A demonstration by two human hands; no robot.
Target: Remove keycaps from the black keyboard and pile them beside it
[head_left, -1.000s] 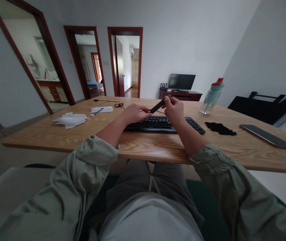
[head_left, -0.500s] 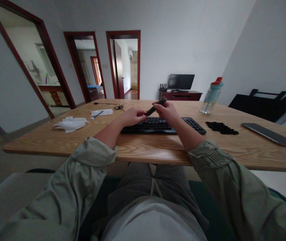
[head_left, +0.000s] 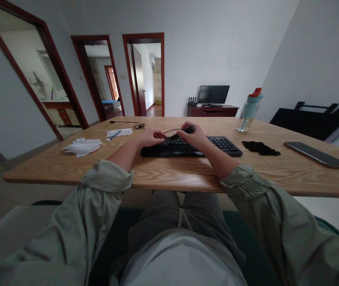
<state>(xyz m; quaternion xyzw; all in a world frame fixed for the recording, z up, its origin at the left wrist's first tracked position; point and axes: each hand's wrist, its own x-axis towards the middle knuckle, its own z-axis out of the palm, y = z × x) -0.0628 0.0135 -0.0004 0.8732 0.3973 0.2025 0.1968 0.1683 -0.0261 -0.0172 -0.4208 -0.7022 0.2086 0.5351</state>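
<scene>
So the person's hands have dropped. A second back both were up off the worktop, holding a slim black bar-shaped thing tilted in the air above the keyboard, one hand at each end. Half a second ago it was already coming down, and now the bar sits low, right at the back rows of the keyboard, close to lying flat along it.

The left hand is pinched on the near end of the bar, and the right hand is curled over the far end, so both are clamped on the same piece and near each other, not quite touching. A thin wire or clip seems to arc off the bar toward the left, but it's too small to be sure what it is. Whether the bar actually touches the keyboard, can't tell from this angle.

By the look of it, the lift-and-inspect bit is over and the bar is being lined up against the keyboard, probably a long key or strip going back into its slot.

Other stuff around: a heap of loose black keycaps to the right of the keyboard, a phone further right, a water bottle behind, and crumpled tissue off to the left.
</scene>
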